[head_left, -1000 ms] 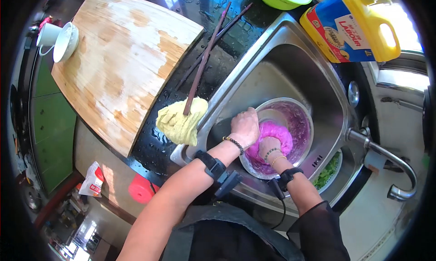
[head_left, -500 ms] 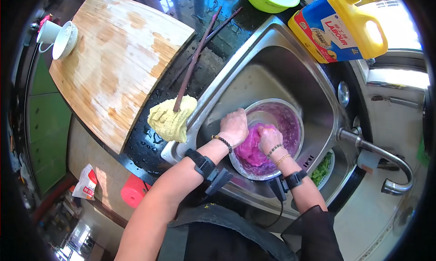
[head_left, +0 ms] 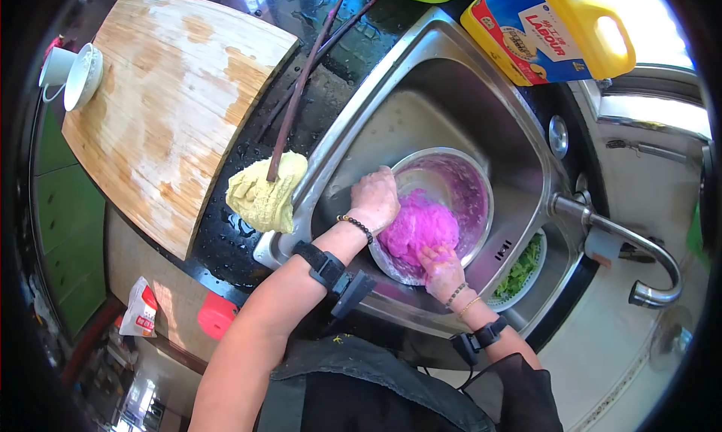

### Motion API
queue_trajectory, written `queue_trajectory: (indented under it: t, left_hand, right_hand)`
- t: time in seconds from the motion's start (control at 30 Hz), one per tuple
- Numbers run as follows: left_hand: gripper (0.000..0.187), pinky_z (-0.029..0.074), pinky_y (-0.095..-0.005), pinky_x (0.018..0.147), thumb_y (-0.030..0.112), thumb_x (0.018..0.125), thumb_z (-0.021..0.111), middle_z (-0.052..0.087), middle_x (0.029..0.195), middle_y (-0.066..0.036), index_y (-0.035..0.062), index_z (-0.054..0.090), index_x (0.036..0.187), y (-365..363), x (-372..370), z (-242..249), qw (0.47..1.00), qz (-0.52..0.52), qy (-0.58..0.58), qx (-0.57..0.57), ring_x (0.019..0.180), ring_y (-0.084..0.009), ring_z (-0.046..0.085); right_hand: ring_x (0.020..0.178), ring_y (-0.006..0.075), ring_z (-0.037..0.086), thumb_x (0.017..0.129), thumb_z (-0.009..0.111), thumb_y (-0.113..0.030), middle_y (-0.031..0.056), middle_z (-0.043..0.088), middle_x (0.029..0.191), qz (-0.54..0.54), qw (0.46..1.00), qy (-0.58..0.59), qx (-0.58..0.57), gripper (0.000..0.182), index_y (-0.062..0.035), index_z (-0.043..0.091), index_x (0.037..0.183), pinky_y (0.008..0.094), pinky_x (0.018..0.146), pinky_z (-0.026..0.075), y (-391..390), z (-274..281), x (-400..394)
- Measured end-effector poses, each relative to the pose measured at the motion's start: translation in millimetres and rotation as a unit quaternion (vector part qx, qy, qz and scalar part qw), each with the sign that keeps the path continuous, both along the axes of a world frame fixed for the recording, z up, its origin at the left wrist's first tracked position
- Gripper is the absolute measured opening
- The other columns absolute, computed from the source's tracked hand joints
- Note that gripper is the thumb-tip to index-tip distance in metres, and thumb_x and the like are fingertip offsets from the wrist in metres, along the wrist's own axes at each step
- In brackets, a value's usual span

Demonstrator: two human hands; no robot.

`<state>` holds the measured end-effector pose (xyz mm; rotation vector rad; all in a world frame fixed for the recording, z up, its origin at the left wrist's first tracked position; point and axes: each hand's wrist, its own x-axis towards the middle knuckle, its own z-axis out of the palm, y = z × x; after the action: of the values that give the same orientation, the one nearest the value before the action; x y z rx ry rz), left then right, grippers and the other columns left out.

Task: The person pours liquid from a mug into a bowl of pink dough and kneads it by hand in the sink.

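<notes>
One pink dough lump (head_left: 420, 225) sits in the metal bowl (head_left: 479, 221), near end of the sink (head_left: 410, 109) | left hand (head_left: 374, 199): curled closed on the bowl's left rim | right hand (head_left: 441, 269): loosely open, fingers against the lump's near side | yellow dough (head_left: 259, 199): left of the sink, a stick (head_left: 304, 93) touching it

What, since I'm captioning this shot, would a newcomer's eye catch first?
Probably the vivid pink mass in the bowl, touched by the right hand. Then the yellow jug behind the sink, and the yellow lump between board and sink.
</notes>
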<state>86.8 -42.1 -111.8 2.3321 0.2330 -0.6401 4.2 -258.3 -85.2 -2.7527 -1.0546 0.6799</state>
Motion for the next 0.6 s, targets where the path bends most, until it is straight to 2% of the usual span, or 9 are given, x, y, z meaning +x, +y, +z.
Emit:
queue_trajectory:
  t: [0.03,0.1,0.2,0.23,0.3,0.37,0.4,0.47,0.6]
  left_hand:
    - [0.018,0.049,-0.0395,0.073,0.008,0.072,0.050,0.061,0.084,-0.022,-0.0028,0.052,0.087,0,0,0,1.000,-0.001,-0.003,-0.003,0.082,-0.0331,0.061]
    - [0.018,0.049,-0.0402,0.073,0.008,0.073,0.050,0.060,0.083,-0.022,-0.0031,0.052,0.087,0,0,1,1.000,0.004,-0.003,0.005,0.082,-0.0336,0.060]
    - [0.019,0.048,-0.0409,0.073,0.008,0.073,0.050,0.060,0.083,-0.023,-0.0035,0.052,0.087,1,0,0,1.000,0.001,0.003,-0.009,0.083,-0.0340,0.060]
    - [0.019,0.048,-0.0409,0.073,0.008,0.073,0.050,0.060,0.083,-0.023,-0.0035,0.052,0.087,0,-1,-1,1.000,0.000,0.003,-0.009,0.083,-0.0340,0.060]
    - [0.018,0.049,-0.0428,0.070,0.006,0.070,0.051,0.059,0.078,-0.026,-0.0047,0.051,0.084,0,-2,-5,0.999,0.005,-0.035,-0.008,0.078,-0.0376,0.060]
    - [0.018,0.048,-0.0427,0.070,0.007,0.070,0.052,0.059,0.079,-0.026,-0.0045,0.051,0.084,-1,-3,-5,0.999,0.004,-0.034,-0.006,0.078,-0.0376,0.060]
    - [0.018,0.048,-0.0425,0.071,0.007,0.070,0.052,0.059,0.079,-0.026,-0.0044,0.051,0.084,-1,-2,-5,0.999,0.005,-0.032,-0.006,0.078,-0.0375,0.060]
    - [0.018,0.048,-0.0423,0.071,0.008,0.070,0.052,0.059,0.079,-0.026,-0.0044,0.052,0.084,1,1,2,1.000,-0.005,-0.023,0.000,0.079,-0.0375,0.059]
    - [0.019,0.048,-0.0432,0.072,0.010,0.073,0.051,0.059,0.079,-0.027,-0.0050,0.052,0.084,1,-4,-1,1.000,-0.006,-0.006,-0.001,0.080,-0.0384,0.059]
  right_hand:
    - [0.091,0.0249,0.054,0.059,0.060,-0.010,0.0111,0.060,0.093,-0.001,1.000,-0.003,-0.003,0.035,-0.0036,0.061,0.094,0.0405,0.085,0.039,-6,4,3]
    - [0.089,0.0271,0.055,0.062,0.059,-0.009,0.0124,0.060,0.092,-0.049,0.987,0.149,0.047,0.032,-0.0047,0.061,0.093,0.0410,0.080,0.043,-15,17,11]
    - [0.087,0.0297,0.056,0.064,0.059,-0.010,0.0121,0.060,0.091,-0.103,0.990,0.087,0.033,0.029,-0.0059,0.059,0.094,0.0398,0.074,0.046,2,39,35]
    - [0.091,0.0296,0.054,0.065,0.059,-0.013,0.0118,0.059,0.094,-0.083,0.992,0.015,0.089,0.030,-0.0052,0.058,0.094,0.0415,0.079,0.043,8,28,42]
    - [0.097,0.0283,0.051,0.067,0.059,-0.020,0.0122,0.057,0.099,-0.028,0.996,0.009,0.083,0.033,-0.0056,0.057,0.096,0.0415,0.083,0.039,42,14,66]
    - [0.101,0.0264,0.048,0.066,0.061,-0.028,0.0105,0.056,0.103,0.016,0.990,0.117,-0.083,0.038,-0.0072,0.058,0.098,0.0408,0.087,0.035,75,-18,74]
    - [0.101,0.0264,0.048,0.066,0.061,-0.028,0.0105,0.056,0.103,0.015,0.990,0.116,-0.080,0.038,-0.0072,0.058,0.098,0.0408,0.087,0.035,84,-29,70]
    - [0.102,0.0266,0.047,0.062,0.063,-0.035,0.0084,0.056,0.102,0.093,0.970,0.099,-0.200,0.045,-0.0106,0.058,0.099,0.0404,0.086,0.035,94,-44,63]
    - [0.102,0.0228,0.046,0.062,0.065,-0.030,0.0055,0.057,0.096,0.086,0.978,0.087,-0.169,0.037,-0.0109,0.059,0.093,0.0416,0.086,0.033,74,-34,53]
